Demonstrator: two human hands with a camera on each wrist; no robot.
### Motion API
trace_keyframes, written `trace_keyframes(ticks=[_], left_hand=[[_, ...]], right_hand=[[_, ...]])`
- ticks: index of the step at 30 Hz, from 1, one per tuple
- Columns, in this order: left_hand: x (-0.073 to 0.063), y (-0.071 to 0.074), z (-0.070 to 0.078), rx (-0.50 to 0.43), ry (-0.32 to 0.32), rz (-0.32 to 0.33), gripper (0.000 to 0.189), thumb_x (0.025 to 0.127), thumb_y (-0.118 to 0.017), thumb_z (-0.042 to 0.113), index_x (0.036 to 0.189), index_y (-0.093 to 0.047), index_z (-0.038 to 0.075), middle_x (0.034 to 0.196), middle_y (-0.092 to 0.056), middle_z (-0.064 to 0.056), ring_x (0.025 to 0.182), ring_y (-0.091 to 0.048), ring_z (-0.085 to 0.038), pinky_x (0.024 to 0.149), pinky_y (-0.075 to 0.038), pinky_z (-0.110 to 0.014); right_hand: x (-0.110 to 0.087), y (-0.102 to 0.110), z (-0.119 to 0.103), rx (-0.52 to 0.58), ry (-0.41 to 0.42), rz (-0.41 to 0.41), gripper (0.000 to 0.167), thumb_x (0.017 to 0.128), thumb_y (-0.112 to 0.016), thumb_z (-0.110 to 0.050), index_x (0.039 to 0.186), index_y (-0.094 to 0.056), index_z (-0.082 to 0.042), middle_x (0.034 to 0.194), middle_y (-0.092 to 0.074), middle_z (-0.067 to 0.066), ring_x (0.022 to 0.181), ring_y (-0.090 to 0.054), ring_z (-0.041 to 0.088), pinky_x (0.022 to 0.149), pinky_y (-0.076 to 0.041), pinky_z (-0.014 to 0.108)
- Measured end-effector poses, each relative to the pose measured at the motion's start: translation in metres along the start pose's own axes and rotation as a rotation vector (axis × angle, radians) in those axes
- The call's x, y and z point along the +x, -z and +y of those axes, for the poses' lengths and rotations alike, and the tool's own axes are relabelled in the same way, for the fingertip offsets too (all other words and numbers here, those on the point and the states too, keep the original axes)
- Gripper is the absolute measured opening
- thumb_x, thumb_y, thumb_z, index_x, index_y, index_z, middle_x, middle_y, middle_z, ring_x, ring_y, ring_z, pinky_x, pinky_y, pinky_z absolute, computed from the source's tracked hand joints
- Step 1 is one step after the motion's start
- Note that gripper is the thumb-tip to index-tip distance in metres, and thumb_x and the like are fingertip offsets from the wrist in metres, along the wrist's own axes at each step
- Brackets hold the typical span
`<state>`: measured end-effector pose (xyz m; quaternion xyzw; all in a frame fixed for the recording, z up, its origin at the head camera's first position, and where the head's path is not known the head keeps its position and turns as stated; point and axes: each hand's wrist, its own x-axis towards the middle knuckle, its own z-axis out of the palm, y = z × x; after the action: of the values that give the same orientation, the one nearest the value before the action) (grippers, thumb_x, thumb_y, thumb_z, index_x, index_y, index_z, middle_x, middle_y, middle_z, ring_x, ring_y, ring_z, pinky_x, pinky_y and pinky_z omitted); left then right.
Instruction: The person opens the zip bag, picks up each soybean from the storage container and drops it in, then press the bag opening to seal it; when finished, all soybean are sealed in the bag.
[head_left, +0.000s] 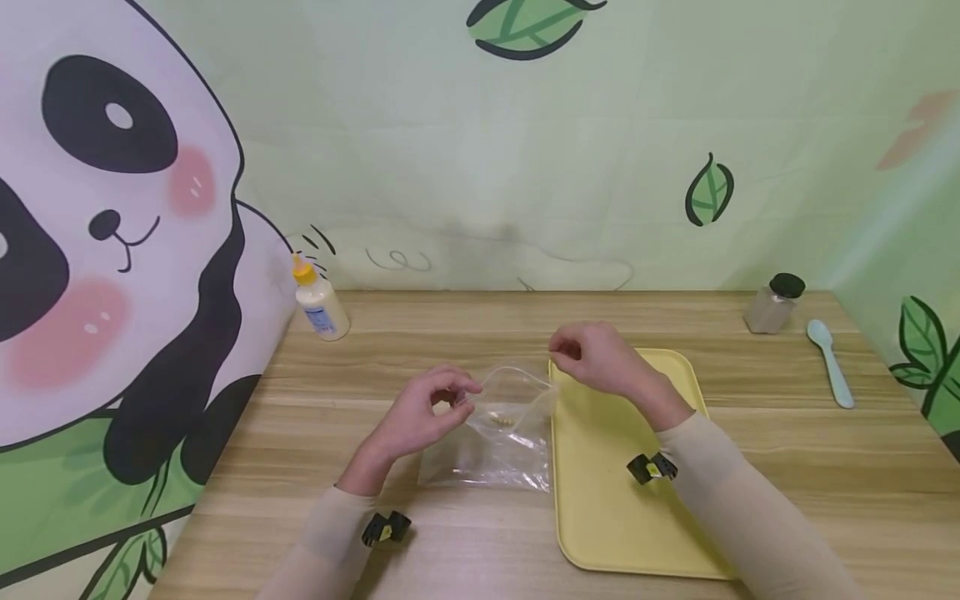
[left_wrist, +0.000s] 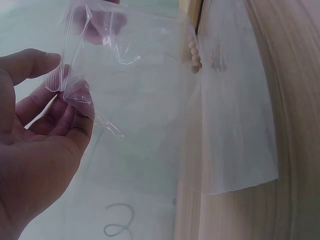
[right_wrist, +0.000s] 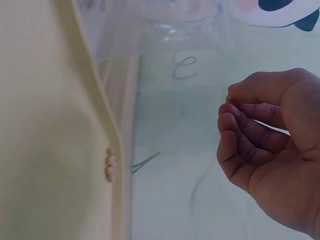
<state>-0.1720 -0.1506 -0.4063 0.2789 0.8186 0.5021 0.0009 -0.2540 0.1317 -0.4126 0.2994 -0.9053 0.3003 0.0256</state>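
Note:
A clear zip bag (head_left: 517, 458) lies on the table with its mouth raised and spread, and several small pale wooden beads (left_wrist: 194, 57) show inside it. My left hand (head_left: 420, 412) holds the bag's left rim near the zip strip, thumb on one side and fingers on the other. Above the far left corner of the yellow tray (head_left: 600, 517) is my right hand (head_left: 600, 358), apart from the bag. Its fingers are curled, the thumb tip close against the index finger; whether something tiny is between them is hidden. A short row of beads (right_wrist: 110, 165) rests along the tray's edge.
A glue bottle (head_left: 322, 308) with a yellow cap stands at the back left of the table. At the back right are a jar (head_left: 772, 308) with a black lid and a pale blue spoon (head_left: 831, 367). A printed wall sheet (head_left: 450, 167) rises behind the table.

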Motion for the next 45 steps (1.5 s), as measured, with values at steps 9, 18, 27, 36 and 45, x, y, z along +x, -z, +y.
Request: trace_keyframes(ticks=[9,18,27,36,45], left_hand=[[0.000,0.000,0.001,0.007,0.001,0.008,0.021,0.082,-0.066,-0.011,0.103,-0.066,-0.009,0.100,-0.064,-0.025,0.082,-0.058,-0.026,0.075,-0.057,-0.031],[0.000,0.001,0.001,0.004,0.002,0.002,0.022,0.082,-0.066,-0.011,0.104,-0.066,-0.010,0.102,-0.064,-0.025,0.083,-0.057,-0.024,0.076,-0.057,-0.031],[0.000,0.001,0.000,0.003,-0.008,-0.004,0.022,0.083,-0.066,-0.010,0.104,-0.066,-0.010,0.103,-0.064,-0.025,0.083,-0.057,-0.024,0.075,-0.057,-0.035],[0.001,0.001,0.000,0.005,-0.016,-0.007,0.022,0.083,-0.065,-0.011,0.104,-0.066,-0.010,0.102,-0.063,-0.025,0.083,-0.057,-0.024,0.075,-0.057,-0.037],[0.001,0.001,0.000,0.007,-0.012,-0.005,0.022,0.083,-0.066,-0.010,0.105,-0.066,-0.009,0.101,-0.064,-0.023,0.083,-0.057,-0.022,0.075,-0.058,-0.035]], right_hand=[[-0.003,0.007,-0.023,0.005,0.077,0.028,0.009,0.088,-0.067,-0.012,0.093,-0.072,-0.007,0.083,-0.070,0.000,0.072,-0.060,0.008,0.066,-0.054,0.025],[-0.006,0.009,-0.044,-0.012,0.200,0.071,0.006,0.087,-0.069,-0.011,0.090,-0.072,-0.008,0.081,-0.069,-0.002,0.071,-0.058,0.007,0.065,-0.055,0.026],[-0.008,0.005,-0.057,-0.005,0.281,0.051,0.006,0.089,-0.067,-0.014,0.089,-0.071,-0.010,0.081,-0.067,-0.004,0.072,-0.058,0.006,0.065,-0.054,0.027],[-0.006,-0.005,-0.057,0.042,0.345,0.055,0.007,0.088,-0.070,-0.015,0.091,-0.071,-0.009,0.079,-0.067,-0.004,0.070,-0.057,0.005,0.062,-0.054,0.025],[-0.007,-0.005,-0.057,0.048,0.319,0.040,0.007,0.089,-0.069,-0.016,0.092,-0.071,-0.010,0.079,-0.066,-0.005,0.071,-0.057,0.004,0.062,-0.055,0.030]])
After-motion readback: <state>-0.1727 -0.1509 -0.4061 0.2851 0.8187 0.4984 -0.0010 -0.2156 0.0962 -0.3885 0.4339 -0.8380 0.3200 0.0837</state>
